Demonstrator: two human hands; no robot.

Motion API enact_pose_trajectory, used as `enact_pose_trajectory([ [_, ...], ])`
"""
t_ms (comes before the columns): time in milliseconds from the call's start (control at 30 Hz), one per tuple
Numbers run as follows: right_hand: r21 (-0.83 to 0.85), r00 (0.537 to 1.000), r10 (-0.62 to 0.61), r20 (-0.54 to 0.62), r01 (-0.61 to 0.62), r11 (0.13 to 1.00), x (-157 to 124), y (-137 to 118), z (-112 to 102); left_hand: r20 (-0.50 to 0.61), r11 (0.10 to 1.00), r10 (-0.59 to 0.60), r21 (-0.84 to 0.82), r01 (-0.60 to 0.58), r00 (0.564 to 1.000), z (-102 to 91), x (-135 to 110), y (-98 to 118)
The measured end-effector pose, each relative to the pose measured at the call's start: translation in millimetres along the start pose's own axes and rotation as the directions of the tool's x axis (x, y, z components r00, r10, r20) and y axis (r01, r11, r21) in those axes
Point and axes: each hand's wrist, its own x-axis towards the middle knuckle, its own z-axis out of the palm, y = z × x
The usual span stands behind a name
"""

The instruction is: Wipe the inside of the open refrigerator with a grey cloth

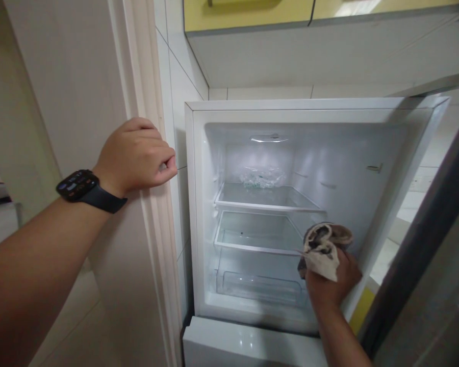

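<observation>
My left hand (139, 155), with a dark smartwatch (78, 185) on the wrist, is curled into a loose fist against the door frame (141, 76); nothing shows in it. Inside the open fridge (245, 105), toward the right wall, my right hand (338, 283) grips a crumpled, folded cloth (323, 255), beige with dark patches. The cloth hides part of the fingers. Left of this hand are two glass shelves, an upper shelf (268, 206) and a lower shelf (260, 248). A crumpled clear plastic bag (262, 177) lies on the upper one.
A clear drawer (260, 288) sits at the fridge's bottom. Below projects a white lower compartment front (248, 346). The open fridge door (424, 255) stands close on the right. Yellow cabinets (248, 12) hang overhead, and a tiled wall (179, 97) borders the fridge's left side.
</observation>
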Motion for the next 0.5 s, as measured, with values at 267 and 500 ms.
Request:
enact_pose_trajectory([
  [267, -0.379, 0.983, -0.167, -0.072, 0.128, 0.916, 19, -1, 15, -0.032, 0.990, -0.088, -0.111, 0.084, 0.996, 2.2, 2, 2],
  [500, -0.446, 0.983, -0.171, 0.066, 0.182, 0.876, 44, 12, 63, -0.042, 0.984, -0.099, -0.156, 0.092, 0.994, 1.6, 2, 1],
])
